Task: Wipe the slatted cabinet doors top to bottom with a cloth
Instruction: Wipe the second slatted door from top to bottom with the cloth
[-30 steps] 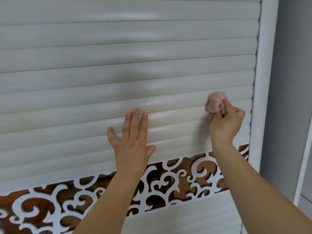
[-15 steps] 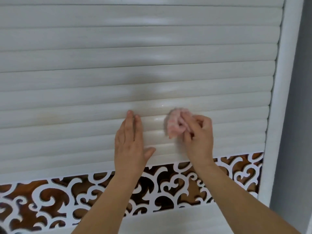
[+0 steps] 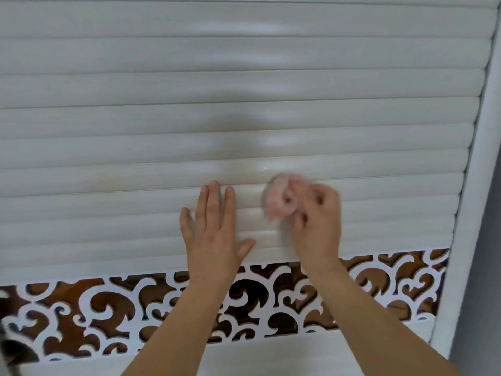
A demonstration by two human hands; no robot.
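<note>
- Your right hand (image 3: 315,213) has its fingers curled round a bunched pink cloth (image 3: 279,198), pressing it on the slatted door (image 3: 244,85) a few slats above the bottom of the slatted section. The motion blur makes the exact finger grip hard to read.
- Your left hand (image 3: 214,229) lies flat and spread on the lower slats, holding nothing, just at 9 o'clock of the cloth. Use it as a brace, and shift it clear before the cloth reaches it.
- Run the cloth along each slat's length, from the 3 o'clock side by the white frame (image 3: 471,213) across toward 9 o'clock. Then drop one slat.
- Press the wad into the groove between slats; dust likely gathers there, and a ball this tight may skim over it. Loosening the bunch a little should give more contact.
- A faint yellowish mark (image 3: 108,181) shows at 9 o'clock of your left hand; give it extra passes.
- Only a few slats remain above the scroll-cut fretwork band (image 3: 271,294) at 6 o'clock. Go gently there, since the cloth may snag on its openings.
</note>
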